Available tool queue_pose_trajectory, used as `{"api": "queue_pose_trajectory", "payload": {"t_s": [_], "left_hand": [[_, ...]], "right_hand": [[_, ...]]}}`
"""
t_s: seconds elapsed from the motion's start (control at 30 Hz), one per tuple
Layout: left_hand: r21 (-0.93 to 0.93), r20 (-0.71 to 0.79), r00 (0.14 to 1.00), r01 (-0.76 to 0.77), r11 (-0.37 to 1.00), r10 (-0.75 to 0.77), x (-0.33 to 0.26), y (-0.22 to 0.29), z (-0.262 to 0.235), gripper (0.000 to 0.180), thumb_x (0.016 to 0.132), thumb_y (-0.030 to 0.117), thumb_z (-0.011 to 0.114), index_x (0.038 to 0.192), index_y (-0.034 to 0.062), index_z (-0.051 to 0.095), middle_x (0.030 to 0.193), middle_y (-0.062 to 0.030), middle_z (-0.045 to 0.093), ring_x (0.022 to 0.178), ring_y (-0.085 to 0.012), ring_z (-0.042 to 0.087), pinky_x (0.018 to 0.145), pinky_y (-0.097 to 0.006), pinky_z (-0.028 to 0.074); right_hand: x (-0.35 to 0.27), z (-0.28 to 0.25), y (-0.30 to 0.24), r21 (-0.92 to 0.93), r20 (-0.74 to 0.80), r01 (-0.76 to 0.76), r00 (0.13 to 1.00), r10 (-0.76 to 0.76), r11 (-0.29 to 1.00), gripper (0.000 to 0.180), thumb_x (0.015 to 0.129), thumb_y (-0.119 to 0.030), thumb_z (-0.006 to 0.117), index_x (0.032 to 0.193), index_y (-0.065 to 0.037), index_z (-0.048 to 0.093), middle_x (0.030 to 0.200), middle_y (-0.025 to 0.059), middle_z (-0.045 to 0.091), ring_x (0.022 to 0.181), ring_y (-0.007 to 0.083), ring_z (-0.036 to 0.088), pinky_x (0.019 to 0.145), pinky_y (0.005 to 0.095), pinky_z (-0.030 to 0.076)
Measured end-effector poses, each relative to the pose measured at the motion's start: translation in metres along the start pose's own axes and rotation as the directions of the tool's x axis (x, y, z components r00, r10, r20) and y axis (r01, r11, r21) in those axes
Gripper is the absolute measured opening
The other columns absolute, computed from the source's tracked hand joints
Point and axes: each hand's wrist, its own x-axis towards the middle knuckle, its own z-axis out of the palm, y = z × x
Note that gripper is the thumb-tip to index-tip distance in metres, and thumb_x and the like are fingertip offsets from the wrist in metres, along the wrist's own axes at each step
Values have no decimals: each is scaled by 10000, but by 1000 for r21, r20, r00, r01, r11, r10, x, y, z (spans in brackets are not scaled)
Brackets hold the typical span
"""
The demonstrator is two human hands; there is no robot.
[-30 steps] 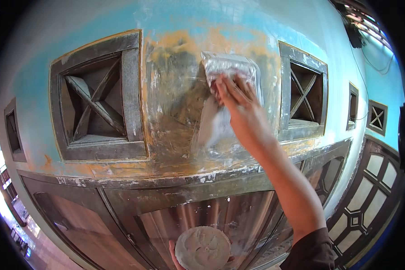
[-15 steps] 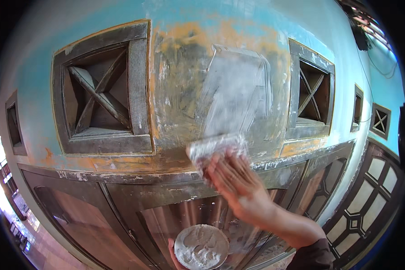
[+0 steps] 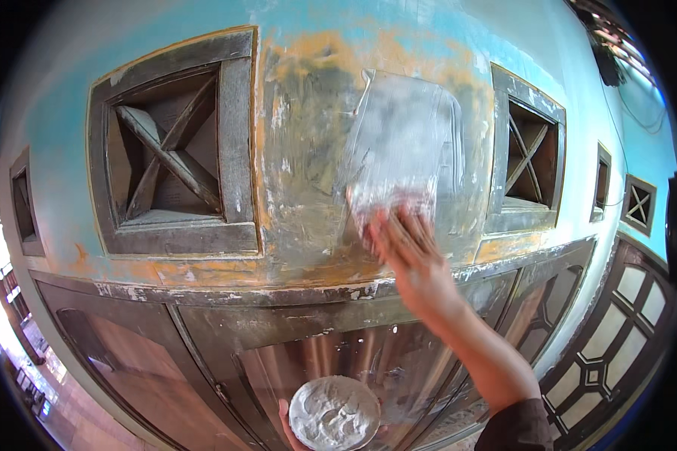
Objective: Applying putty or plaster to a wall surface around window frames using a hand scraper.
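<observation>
"Where is the spreader now?"

"The wide, flat spreader (image 3: 393, 197) is up on the wall (image 3: 308, 143), over the lower part of a pale grey patch (image 3: 402, 113) of wet-looking paste. White smears cover it."

"And what has hold of it?"

"The right hand (image 3: 415, 255). Its fingers are closed on the spreader, laid side by side across its face. There's some blur, so I can't make out the thumb. The forearm rises from the lower right, out of a dark sleeve (image 3: 515, 427)."

"What about the left hand?"

"Low in the view, the left hand (image 3: 286, 425) grips a round container (image 3: 335, 413). A bit of finger shows at each side; the rest is hidden underneath. The container is heaped with whitish paste, its top scooped and uneven."

"How does the wall look around the patch?"

"Bare and brownish, with orange blotches near the edges and turquoise paint above. A large wooden vent frame (image 3: 235, 146) with crossed slats stands on the left, and a similar vent frame (image 3: 500, 150) on the right."

"And below?"

"A paint-flecked wooden ledge (image 3: 226, 295), then dark panels (image 3: 308, 323) with glass set in them. Far right there's a brown door (image 3: 605, 347) with pale panes."
</observation>
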Motion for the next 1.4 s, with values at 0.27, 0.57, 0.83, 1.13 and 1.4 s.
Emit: {"api": "queue_pose_trajectory", "payload": {"t_s": [0.27,0.57,0.83,1.13,1.4], "left_hand": [[104,-211,976,-37,994,58,3,-12,8,792,912,719,513,1368,76,595,1352,-174,626,1218,-396,597,1026,-587,496],[-24,73,996,52,998,-50,6,-23,18,845,905,735,500,1418,65,547,1397,-206,586,1265,-436,560,1048,-622,468],[28,-116,993,-33,999,36,15,-40,30,899,897,747,498,1431,25,523,1424,-255,553,1261,-480,554,1044,-639,468],[45,-106,991,-76,996,80,22,-64,19,819,915,715,517,1416,68,551,1426,-203,568,1259,-442,566,1032,-647,479],[58,-152,984,-84,995,92,21,-86,18,809,920,715,506,1417,79,553,1426,-198,570,1262,-440,565,1041,-642,473]], "right_hand": [[-41,-56,-30,245,76,-65,996,47,967,610,833,49,640,1431,-24,543,1510,175,505,1432,393,436,1180,529,352],[84,-64,117,-49,-225,-103,970,89,993,626,817,101,549,1414,-89,556,1476,127,545,1389,372,477,1163,495,381],[-69,-18,45,3,69,-51,996,51,999,582,878,-39,572,1457,-70,520,1555,113,457,1433,400,419,1175,530,354],[-41,-87,53,131,-7,-42,999,43,991,546,907,-70,618,1445,-46,529,1503,137,523,1435,414,424,1165,545,348],[80,-53,137,-129,-291,32,954,-69,991,428,925,-53,561,1352,-24,585,1391,122,594,1338,387,505,1117,487,424]]}}
